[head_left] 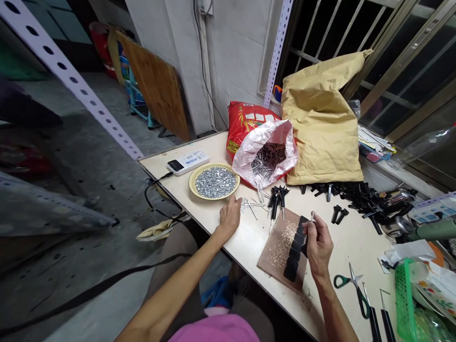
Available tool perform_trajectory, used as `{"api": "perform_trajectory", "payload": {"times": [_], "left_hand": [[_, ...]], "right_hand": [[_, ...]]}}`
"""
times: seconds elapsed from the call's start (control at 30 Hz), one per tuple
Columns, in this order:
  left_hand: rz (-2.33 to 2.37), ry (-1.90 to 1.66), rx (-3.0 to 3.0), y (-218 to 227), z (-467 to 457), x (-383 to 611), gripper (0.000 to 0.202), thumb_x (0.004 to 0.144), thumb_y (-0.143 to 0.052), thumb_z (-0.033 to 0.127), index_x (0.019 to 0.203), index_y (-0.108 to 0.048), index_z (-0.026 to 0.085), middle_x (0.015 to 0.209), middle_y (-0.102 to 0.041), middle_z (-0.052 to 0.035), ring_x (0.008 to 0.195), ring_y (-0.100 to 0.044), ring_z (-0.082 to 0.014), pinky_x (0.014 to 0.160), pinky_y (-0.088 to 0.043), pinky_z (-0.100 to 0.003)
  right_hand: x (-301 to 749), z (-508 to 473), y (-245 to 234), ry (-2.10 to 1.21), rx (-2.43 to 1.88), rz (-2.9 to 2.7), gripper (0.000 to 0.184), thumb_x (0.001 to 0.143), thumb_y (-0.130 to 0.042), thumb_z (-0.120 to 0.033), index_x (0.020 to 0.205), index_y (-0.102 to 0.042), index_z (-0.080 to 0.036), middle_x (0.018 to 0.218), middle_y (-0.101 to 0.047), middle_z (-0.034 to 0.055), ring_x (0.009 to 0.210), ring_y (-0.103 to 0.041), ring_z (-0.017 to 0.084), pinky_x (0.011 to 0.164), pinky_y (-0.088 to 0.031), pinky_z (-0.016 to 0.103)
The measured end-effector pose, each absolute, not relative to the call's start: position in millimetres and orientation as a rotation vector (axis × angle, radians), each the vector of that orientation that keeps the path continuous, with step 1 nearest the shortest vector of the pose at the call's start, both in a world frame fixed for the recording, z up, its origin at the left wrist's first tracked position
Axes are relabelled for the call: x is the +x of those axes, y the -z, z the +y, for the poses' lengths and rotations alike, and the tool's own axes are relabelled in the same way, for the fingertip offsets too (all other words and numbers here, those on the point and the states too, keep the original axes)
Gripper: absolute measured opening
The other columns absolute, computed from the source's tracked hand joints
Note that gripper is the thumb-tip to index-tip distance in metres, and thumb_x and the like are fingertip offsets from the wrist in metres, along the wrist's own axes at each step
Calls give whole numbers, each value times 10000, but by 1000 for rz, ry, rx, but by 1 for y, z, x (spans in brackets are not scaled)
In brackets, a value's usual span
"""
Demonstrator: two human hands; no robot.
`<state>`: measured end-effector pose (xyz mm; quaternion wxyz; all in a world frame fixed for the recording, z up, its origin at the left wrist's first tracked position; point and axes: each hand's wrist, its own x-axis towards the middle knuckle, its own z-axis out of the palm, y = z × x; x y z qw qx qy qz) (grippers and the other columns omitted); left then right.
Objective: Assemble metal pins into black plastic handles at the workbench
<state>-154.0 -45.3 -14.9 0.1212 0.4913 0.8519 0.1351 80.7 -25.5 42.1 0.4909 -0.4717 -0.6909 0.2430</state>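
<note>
My left hand [230, 219] rests on the table with curled fingers, beside a scatter of small silver metal pieces [245, 206] and thin metal pins [253, 211]. Whatever its fingertips hold is hidden. A yellow plate [192, 189] full of small silver pieces stands just beyond it. My right hand [319, 244] is closed in a pinch around a small pale-tipped piece [312, 215], above the right edge of a brown board [267, 266]. Along that board runs a row of black blocks [293, 255], with pale crumbs beside them. Several black-handled pieces with metal rods [275, 202] lie behind the board.
A red bag [237, 126] of metal pins and a tan sack [320, 137] stand at the back. A white power bank [188, 162] lies at left. At right are black parts [363, 199], scissors [352, 280], two black-handled tools [375, 325] and a green basket [402, 294].
</note>
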Motion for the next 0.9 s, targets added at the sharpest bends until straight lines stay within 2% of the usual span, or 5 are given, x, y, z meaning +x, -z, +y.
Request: {"api": "perform_trajectory", "payload": {"times": [0.23, 0.43, 0.57, 0.67, 0.9], "left_hand": [[2537, -452, 1426, 25, -46, -156, 362, 864, -281, 70, 991, -616, 126, 1008, -588, -155, 732, -610, -221, 592, -398, -295], [2539, -635, 1367, 38, -45, -160, 245, 878, -374, 176, 880, -616, 132, 889, -597, -138, 757, -593, -251, 619, -414, -317], [2529, -718, 1386, 35, -53, -150, 268, 884, -372, 204, 975, -614, 132, 943, -581, -134, 713, -585, -228, 606, -414, -311], [2498, -799, 1430, 29, -58, -140, 308, 894, -361, 219, 1067, -601, 135, 978, -578, -133, 740, -593, -224, 627, -429, -306], [2463, -787, 1420, 31, -62, -151, 304, 893, -361, 194, 1021, -630, 128, 936, -614, -132, 817, -602, -246, 703, -445, -322]], "right_hand": [[122, -31, -42, -556, -1296, -1645, 332, 859, -507, -393, 1051, -635, -156, 746, -672, 40, 602, -589, 140, 582, -521, 288], [144, -35, -33, -514, -1338, -1703, 312, 880, -467, -362, 1073, -630, -179, 756, -670, 32, 634, -610, 150, 587, -517, 287], [152, -30, -22, -440, -1309, -1902, 280, 888, -457, -350, 1000, -661, -195, 860, -670, 69, 769, -631, 186, 673, -510, 313], [152, -25, -15, -388, -1319, -1959, 288, 897, -440, -375, 924, -662, -194, 847, -662, 76, 774, -627, 199, 673, -502, 322], [149, -23, -10, -374, -1289, -1986, 254, 911, -438, -357, 923, -636, -199, 867, -654, 69, 809, -619, 202, 709, -496, 330]]}}
